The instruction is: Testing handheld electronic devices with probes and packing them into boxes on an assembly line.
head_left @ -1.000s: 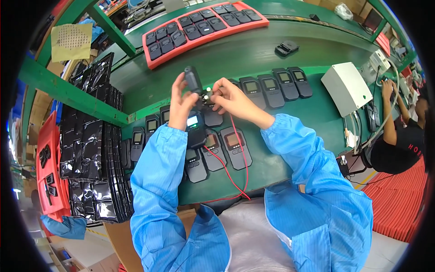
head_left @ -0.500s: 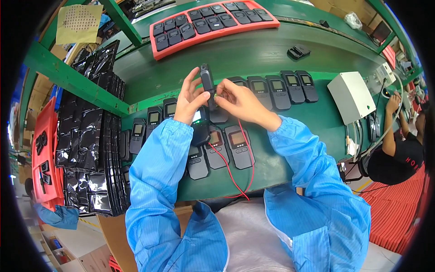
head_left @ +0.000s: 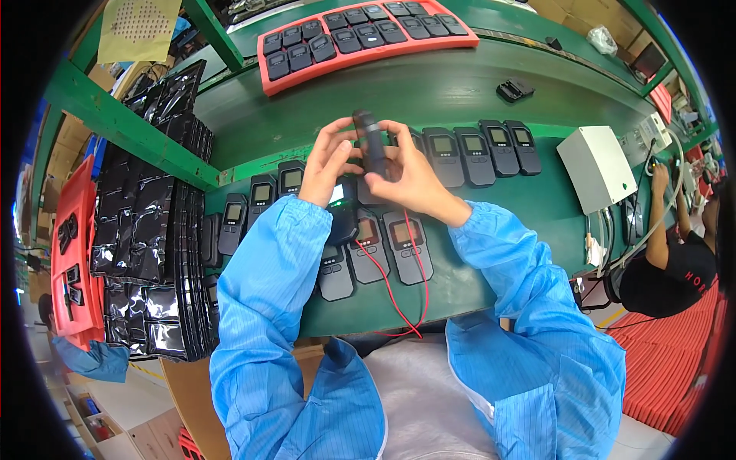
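Note:
A dark handheld device (head_left: 371,144), turned edge-on and blurred by motion, is held up above the green bench between my two hands. My left hand (head_left: 328,162) has its fingers bent against the device's left side. On the other side my right hand (head_left: 414,175) curls round it, fingertips behind and thumb near its lower end. Below my left hand lies a device with a lit screen and green lights (head_left: 345,218), partly covered by the hand and sleeve. Red wires (head_left: 383,280) run over the bench beside it. Two grey handhelds (head_left: 409,249) lie just to its right.
More handheld devices (head_left: 475,157) stand in a row along the bench's back edge. A red foam tray (head_left: 268,83) full of them sits farther back. Stacked black shiny packs (head_left: 138,245) rise at left; a white box (head_left: 596,170) stands right, with a co-worker (head_left: 667,261) beyond.
The held device has shifted slightly right and tilted. My right hand has gone from a pinch at its lower part to fingers curled round it.

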Tool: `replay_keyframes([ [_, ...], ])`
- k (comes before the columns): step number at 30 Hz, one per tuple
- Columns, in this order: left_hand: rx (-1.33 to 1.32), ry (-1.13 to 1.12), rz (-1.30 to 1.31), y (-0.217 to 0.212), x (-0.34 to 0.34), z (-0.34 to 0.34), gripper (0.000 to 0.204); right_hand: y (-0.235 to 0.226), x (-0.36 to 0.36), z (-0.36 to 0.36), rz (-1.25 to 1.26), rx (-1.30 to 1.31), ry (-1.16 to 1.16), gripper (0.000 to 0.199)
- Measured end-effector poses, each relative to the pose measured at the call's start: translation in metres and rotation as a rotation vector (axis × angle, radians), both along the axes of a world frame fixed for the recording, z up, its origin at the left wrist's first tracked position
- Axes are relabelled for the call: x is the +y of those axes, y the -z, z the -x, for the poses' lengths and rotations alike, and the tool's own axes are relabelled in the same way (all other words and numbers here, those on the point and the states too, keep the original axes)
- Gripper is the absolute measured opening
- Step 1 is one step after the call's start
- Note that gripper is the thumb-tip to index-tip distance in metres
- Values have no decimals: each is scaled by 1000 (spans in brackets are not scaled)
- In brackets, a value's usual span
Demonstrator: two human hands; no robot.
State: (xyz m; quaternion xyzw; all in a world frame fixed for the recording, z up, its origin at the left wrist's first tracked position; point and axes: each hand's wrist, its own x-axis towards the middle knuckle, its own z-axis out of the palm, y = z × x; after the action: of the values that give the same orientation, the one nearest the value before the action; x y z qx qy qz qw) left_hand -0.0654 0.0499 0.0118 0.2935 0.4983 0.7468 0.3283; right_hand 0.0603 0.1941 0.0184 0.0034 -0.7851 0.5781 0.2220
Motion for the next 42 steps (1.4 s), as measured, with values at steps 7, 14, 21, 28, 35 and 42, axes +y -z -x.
replay_keyframes([
  [7,883,-232,381,-1,-15,20,24,2,21,2,390,-182,30,46],
  [14,1057,-73,609,0,-22,19,19,8,12,2,266,-68,50,40],
  [21,1126,-81,604,1,-26,18,22,20,13,9,173,15,40,40],
  [28,1141,-15,609,-2,-30,20,27,22,14,8,80,-12,75,41],
  [35,1159,-8,639,1,-30,19,33,22,16,6,142,-125,27,40],
  [42,1193,19,700,2,-30,23,40,19,11,8,115,-10,55,42],
])
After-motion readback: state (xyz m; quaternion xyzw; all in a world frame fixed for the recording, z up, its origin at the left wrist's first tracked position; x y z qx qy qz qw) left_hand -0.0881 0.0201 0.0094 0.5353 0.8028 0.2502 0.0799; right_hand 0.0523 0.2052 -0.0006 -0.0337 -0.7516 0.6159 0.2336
